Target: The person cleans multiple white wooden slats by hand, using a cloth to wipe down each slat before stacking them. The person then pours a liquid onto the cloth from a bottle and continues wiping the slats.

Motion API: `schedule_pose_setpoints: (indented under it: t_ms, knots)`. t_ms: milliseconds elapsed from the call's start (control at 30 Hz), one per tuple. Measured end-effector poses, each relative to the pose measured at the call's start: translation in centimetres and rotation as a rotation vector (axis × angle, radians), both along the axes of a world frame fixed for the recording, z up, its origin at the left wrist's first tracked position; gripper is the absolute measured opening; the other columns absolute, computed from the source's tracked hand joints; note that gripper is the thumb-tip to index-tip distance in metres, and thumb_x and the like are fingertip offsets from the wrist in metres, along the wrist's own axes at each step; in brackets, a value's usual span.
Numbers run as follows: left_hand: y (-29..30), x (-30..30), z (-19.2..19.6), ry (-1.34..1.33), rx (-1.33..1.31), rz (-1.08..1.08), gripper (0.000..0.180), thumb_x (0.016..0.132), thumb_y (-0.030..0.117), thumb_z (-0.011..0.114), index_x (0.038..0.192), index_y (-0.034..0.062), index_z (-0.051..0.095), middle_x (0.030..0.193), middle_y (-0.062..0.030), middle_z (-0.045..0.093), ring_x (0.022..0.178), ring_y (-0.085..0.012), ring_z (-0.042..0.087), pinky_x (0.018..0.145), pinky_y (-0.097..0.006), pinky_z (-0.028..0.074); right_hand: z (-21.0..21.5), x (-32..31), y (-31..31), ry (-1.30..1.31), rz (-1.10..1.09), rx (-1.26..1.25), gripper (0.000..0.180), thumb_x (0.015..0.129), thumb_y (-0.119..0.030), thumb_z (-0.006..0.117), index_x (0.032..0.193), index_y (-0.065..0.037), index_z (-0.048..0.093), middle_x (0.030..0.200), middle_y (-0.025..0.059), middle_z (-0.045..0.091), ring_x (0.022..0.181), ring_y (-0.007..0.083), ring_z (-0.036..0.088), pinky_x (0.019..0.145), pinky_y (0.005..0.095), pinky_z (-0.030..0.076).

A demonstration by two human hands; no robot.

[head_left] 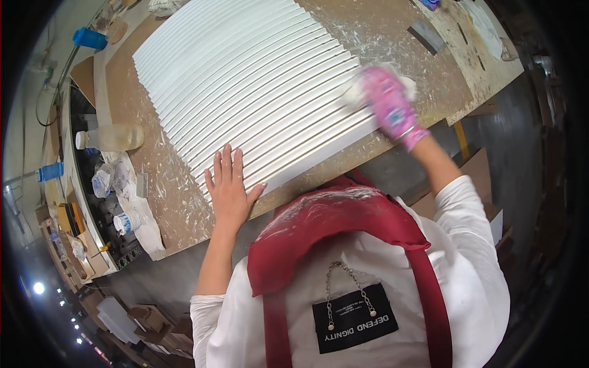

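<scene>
The bare left hand [230,184] lies flat, fingers spread, on the near edge of a white ribbed panel [245,86]. The right hand [392,107], in a pink patterned glove, grips a white cloth [356,92] against the panel's far-right ridges, over a paint-flecked brown workbench [165,196].

The right hand [392,107] is blurred and covered by a pink glove; its grip on the white cloth [357,92] cannot be resolved. The cloth is largely hidden by that hand. The ribbed white panel [245,80] is cut off at the top edge. Items left of the desk [165,190] are too small to be identified.
</scene>
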State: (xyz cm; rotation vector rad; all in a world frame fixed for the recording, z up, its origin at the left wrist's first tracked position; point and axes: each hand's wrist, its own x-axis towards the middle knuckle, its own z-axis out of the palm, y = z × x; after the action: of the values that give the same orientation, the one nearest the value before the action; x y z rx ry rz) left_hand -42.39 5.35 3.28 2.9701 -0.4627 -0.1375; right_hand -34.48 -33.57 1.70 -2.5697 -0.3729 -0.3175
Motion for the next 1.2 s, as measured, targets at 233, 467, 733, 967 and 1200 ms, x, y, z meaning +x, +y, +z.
schedule_pose_setpoints:
  t_ms: [233, 467, 733, 967, 1200]
  knots:
    - [0.2, -0.1, -0.1, -0.002, 0.003, 0.015, 0.087, 0.077, 0.048, 0.067, 0.147, 0.0125, 0.030, 0.156, -0.0099, 0.021, 0.141, -0.0348, 0.023, 0.111, -0.057, 0.016, 6.0, 4.1, 2.7, -0.272, 0.203, -0.073, 0.029, 0.095, -0.018, 0.044, 0.117, -0.016, 0.062, 0.122, 0.0133, 0.060, 0.114, 0.0243, 0.055, 0.098, 0.0364, 0.046]
    - [-0.2, 0.1, -0.2, -0.022, -0.031, 0.014, 0.086, 0.076, 0.047, 0.067, 0.147, 0.0121, 0.031, 0.156, -0.0098, 0.023, 0.141, -0.0338, 0.023, 0.111, -0.056, 0.015, 0.4, 4.1, 5.1, -0.101, 0.122, -0.230, 0.031, 0.090, -0.008, 0.052, 0.119, -0.016, 0.061, 0.124, 0.0102, 0.058, 0.117, 0.0269, 0.054, 0.104, 0.0362, 0.041]
    - [-2.1, 2.1, 1.0, -0.097, -0.634, -0.008, 0.081, 0.087, 0.035, 0.061, 0.149, 0.0041, 0.020, 0.155, -0.0223, 0.012, 0.144, -0.0371, 0.013, 0.115, -0.049, 0.012, 4.1, 5.4, 1.6, 0.412, 0.066, 0.950, 0.040, 0.099, -0.032, 0.046, 0.126, -0.003, 0.054, 0.112, 0.0064, 0.063, 0.101, 0.0176, 0.059, 0.089, 0.0319, 0.047]
    - [-7.8, 6.5, 5.9, -0.150, -1.508, 0.224, 0.039, 0.093, 0.017, 0.054, 0.128, 0.0005, 0.050, 0.125, -0.0143, 0.053, 0.113, -0.0262, 0.052, 0.099, -0.034, 0.038, 7.8, -0.5, 12.7, -0.074, 0.524, -0.046, 0.092, 0.082, -0.054, 0.061, 0.141, 0.008, 0.029, 0.143, 0.0246, 0.036, 0.134, 0.0433, 0.031, 0.113, 0.0437, 0.024]
    - [-7.8, 3.2, -0.9, -0.399, -0.233, 0.046, 0.048, 0.084, 0.030, 0.064, 0.129, 0.0153, 0.054, 0.134, -0.0116, 0.050, 0.125, -0.0307, 0.045, 0.104, -0.045, 0.036, 2.6, 0.5, 10.5, 0.073, 0.636, -0.469, 0.093, 0.074, -0.069, 0.057, 0.138, -0.004, 0.043, 0.147, 0.0169, 0.035, 0.139, 0.0346, 0.026, 0.115, 0.0487, 0.014]
